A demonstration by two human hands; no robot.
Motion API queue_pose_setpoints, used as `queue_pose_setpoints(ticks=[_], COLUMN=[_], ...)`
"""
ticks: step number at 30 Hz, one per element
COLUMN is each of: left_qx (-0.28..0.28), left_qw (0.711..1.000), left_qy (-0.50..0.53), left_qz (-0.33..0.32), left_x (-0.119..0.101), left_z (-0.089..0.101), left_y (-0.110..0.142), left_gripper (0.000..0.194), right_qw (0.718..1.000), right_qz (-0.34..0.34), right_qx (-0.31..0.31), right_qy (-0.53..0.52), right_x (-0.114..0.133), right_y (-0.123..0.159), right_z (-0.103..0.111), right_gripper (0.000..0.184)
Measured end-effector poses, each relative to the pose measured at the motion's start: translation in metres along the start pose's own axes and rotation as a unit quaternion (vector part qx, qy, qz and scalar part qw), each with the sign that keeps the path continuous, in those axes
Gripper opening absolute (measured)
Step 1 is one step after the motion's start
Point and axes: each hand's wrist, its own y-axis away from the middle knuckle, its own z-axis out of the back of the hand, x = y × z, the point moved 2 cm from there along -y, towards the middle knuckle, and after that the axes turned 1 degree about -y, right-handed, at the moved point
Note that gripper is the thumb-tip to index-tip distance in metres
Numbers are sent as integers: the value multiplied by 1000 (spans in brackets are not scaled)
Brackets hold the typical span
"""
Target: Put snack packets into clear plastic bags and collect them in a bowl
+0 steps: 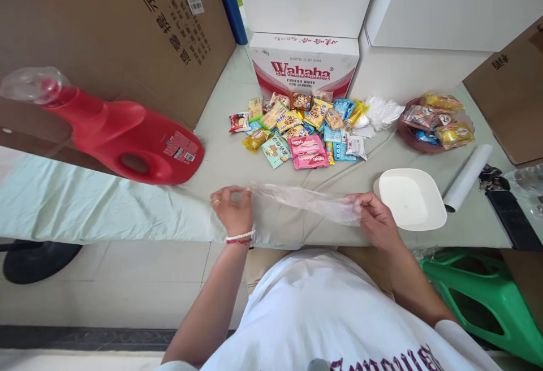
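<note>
A clear plastic bag (307, 198) is stretched flat between my two hands, just above the front edge of the table. My left hand (233, 208) pinches one end of it between thumb and fingers; a white bead bracelet and a red cord circle that wrist. At the other end, the fingers of my right hand (375, 219) are closed on the plastic. Behind the bag lies a pile of wrapped snacks (308, 150) in pink, yellow, blue and green packets. An off-white square bowl (412, 200) stands close to my right hand.
On the left, a big red jug (139, 142) stands before a brown carton (106, 37). A Wahaha water box (303, 65) is at the back. To the right are crumpled clear bags (382, 112), a snack-filled brown bowl (409, 139), a white roll (469, 178) and a phone (513, 218). A green stool (479, 297) stands below.
</note>
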Motion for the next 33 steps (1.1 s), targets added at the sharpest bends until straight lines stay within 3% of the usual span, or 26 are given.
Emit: queue_pose_setpoints(ticks=[2, 4, 6, 7, 9, 10, 11, 12, 13, 16, 21, 24, 27, 30, 33], left_qx=[-68, -38, 117, 225, 433, 492, 516, 518, 503, 444, 434, 457, 472, 460, 458], left_qw=[998, 997, 982, 956, 850, 798, 768, 757, 767, 828, 865, 860, 834, 817, 815], left_qy=[16, 60, 110, 131, 175, 195, 212, 225, 234, 235, 190, 175, 221, 277, 300], left_qz=[4, 37, 97, 136, 245, 288, 316, 328, 322, 249, 164, 146, 184, 210, 187], left_x=[-6, -16, -28, -34, -45, -49, -53, -56, -58, -61, -61, -57, -51, -47, -45], left_z=[10, 18, 21, 20, 15, 12, 8, 4, -1, -15, -35, -43, -43, -34, -23], left_y=[-13, -9, 13, 30, 67, 83, 94, 101, 104, 97, 86, 89, 95, 97, 100], left_gripper=[31, 32, 47, 57, 72, 77, 77, 76, 72, 64, 55, 41, 28, 29, 32], right_qw=[997, 993, 987, 982, 973, 966, 959, 950, 940, 922, 934, 939, 939, 941, 942], right_qz=[10, 14, 24, 32, 60, 81, 105, 129, 152, 192, 162, 138, 125, 84, 45], right_qx=[22, 29, 38, 45, 58, 66, 77, 91, 106, 132, 133, 143, 137, 105, 37], right_qy=[69, 114, 157, 179, 217, 235, 253, 271, 286, 309, 290, 280, 288, 311, 330], right_x=[-6, -15, -24, -27, -30, -30, -30, -29, -29, -29, -33, -34, -34, -32, -17], right_y=[4, 8, 10, 11, 14, 15, 16, 18, 19, 22, 27, 31, 33, 31, 22], right_z=[0, -3, -7, -10, -15, -17, -20, -23, -25, -31, -36, -40, -39, -27, -10], right_gripper=[21, 18, 17, 17, 20, 23, 25, 28, 31, 35, 31, 30, 26, 20, 21])
